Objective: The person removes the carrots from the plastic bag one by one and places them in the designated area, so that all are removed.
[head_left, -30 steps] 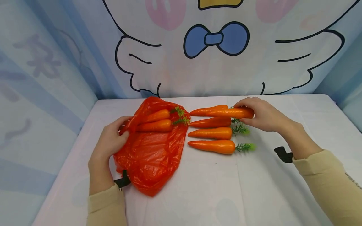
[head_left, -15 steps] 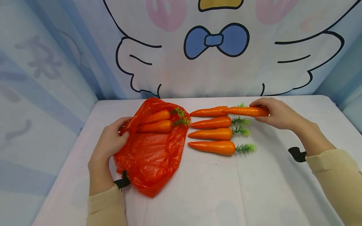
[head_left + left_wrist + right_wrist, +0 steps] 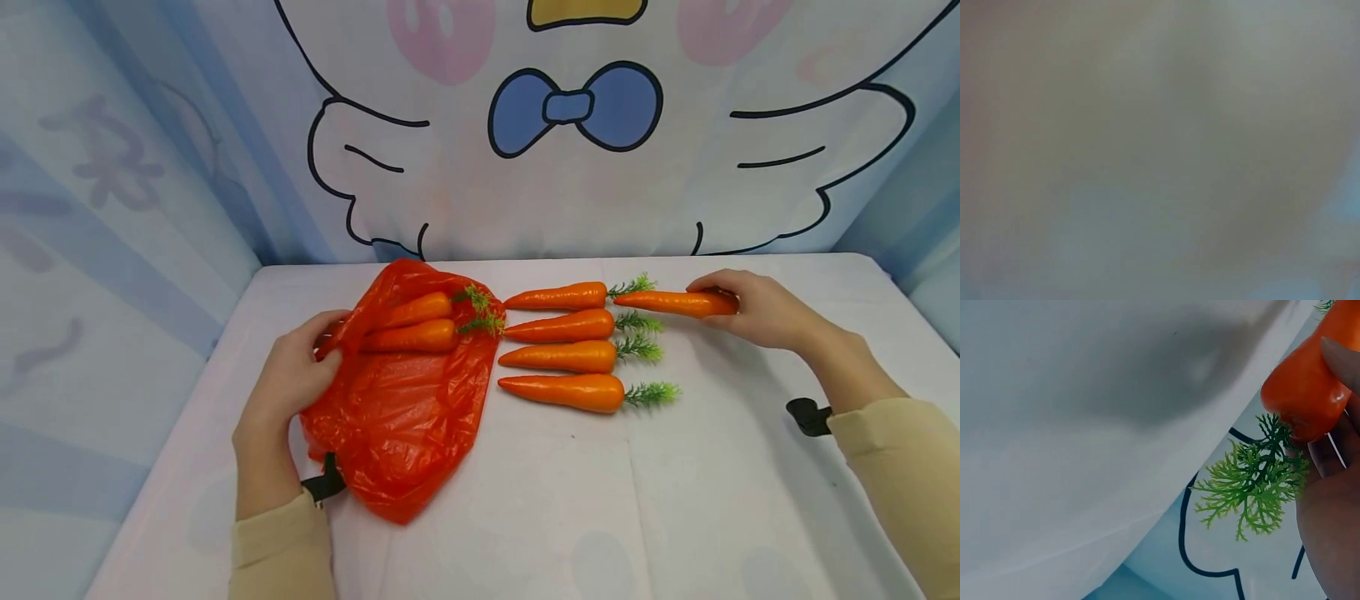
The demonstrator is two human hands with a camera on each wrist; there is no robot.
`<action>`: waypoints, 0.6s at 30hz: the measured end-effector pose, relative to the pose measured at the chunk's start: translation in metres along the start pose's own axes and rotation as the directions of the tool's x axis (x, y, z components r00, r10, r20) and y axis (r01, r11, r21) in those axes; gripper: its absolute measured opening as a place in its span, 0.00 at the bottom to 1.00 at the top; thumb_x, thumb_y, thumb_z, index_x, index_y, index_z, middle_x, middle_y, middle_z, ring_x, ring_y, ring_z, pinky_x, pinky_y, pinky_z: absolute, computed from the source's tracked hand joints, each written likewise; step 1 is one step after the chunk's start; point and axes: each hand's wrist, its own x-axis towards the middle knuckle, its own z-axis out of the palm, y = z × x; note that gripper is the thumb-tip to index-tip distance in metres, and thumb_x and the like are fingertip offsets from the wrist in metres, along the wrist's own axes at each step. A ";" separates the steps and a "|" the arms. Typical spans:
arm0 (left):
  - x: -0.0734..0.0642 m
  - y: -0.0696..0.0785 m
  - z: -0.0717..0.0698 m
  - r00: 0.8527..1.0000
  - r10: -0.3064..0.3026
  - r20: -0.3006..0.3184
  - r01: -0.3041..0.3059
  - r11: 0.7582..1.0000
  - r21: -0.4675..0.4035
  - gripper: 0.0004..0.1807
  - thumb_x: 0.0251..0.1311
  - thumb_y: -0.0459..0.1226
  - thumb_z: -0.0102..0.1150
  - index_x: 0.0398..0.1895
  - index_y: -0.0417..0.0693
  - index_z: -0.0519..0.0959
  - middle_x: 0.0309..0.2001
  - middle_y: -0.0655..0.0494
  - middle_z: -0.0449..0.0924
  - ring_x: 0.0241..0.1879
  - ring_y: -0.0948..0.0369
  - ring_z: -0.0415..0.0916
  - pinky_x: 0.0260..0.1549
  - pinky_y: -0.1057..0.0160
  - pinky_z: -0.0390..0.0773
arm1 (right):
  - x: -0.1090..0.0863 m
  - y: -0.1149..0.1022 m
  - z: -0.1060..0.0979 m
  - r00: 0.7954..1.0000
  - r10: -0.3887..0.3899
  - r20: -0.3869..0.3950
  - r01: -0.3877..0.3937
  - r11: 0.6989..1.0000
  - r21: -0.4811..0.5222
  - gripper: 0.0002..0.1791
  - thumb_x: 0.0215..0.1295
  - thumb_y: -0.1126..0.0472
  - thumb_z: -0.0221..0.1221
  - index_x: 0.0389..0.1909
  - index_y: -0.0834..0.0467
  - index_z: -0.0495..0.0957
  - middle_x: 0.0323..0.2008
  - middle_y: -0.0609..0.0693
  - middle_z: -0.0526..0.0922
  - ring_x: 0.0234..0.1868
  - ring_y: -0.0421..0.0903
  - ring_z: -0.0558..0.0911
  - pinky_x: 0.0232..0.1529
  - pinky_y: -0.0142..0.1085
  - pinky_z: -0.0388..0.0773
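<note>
Left hand (image 3: 288, 371) grips the red bag (image 3: 408, 417) by its edge, fingertips hidden; right hand (image 3: 772, 312) holds one carrot (image 3: 671, 303), fingers closed round its thick end.

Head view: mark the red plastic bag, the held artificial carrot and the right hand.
Red plastic bag (image 3: 401, 408): head view, crumpled lower side.
Held artificial carrot (image 3: 667, 303): head view, orange body.
Right hand (image 3: 767, 312): head view, its back.
</note>
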 end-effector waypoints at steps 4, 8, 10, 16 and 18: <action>0.001 -0.002 0.000 1.000 0.005 0.000 -0.005 1.000 0.001 0.28 0.69 0.31 0.47 0.73 0.45 0.67 0.63 0.39 0.73 0.58 0.41 0.71 0.58 0.38 0.73 | -0.001 0.008 0.001 1.000 0.023 0.020 -0.023 1.000 0.000 0.24 0.61 0.73 0.63 0.59 0.69 0.74 0.55 0.69 0.76 0.50 0.63 0.73 0.56 0.62 0.68; 0.002 -0.002 0.001 1.000 0.001 0.002 -0.001 1.000 0.004 0.28 0.69 0.31 0.47 0.73 0.45 0.66 0.63 0.39 0.73 0.58 0.42 0.71 0.58 0.38 0.73 | -0.004 0.016 0.002 0.999 0.032 0.039 -0.031 0.999 -0.007 0.24 0.61 0.72 0.64 0.59 0.69 0.74 0.54 0.70 0.76 0.50 0.63 0.73 0.56 0.62 0.68; 0.002 -0.002 0.001 1.000 -0.001 0.003 0.001 1.000 0.006 0.29 0.69 0.31 0.47 0.73 0.45 0.66 0.63 0.38 0.73 0.58 0.41 0.71 0.58 0.38 0.73 | -0.004 0.020 0.002 0.998 0.034 0.049 -0.034 0.999 -0.010 0.24 0.61 0.71 0.64 0.59 0.69 0.74 0.54 0.70 0.76 0.50 0.63 0.73 0.56 0.62 0.68; 0.002 -0.002 0.001 1.000 -0.006 0.002 0.006 1.000 0.009 0.29 0.68 0.31 0.47 0.73 0.45 0.66 0.63 0.38 0.73 0.59 0.41 0.71 0.58 0.38 0.72 | -0.005 0.027 0.003 0.996 0.055 0.071 -0.053 0.998 -0.030 0.25 0.61 0.70 0.65 0.60 0.70 0.73 0.55 0.71 0.75 0.52 0.66 0.72 0.57 0.65 0.66; 0.001 -0.002 0.000 1.000 -0.008 0.002 0.008 1.000 0.007 0.29 0.69 0.31 0.47 0.73 0.45 0.66 0.63 0.38 0.73 0.59 0.41 0.70 0.58 0.38 0.72 | -0.003 0.029 0.003 0.997 0.051 0.063 -0.048 0.998 -0.047 0.25 0.61 0.70 0.65 0.59 0.70 0.73 0.55 0.71 0.75 0.52 0.66 0.72 0.58 0.65 0.66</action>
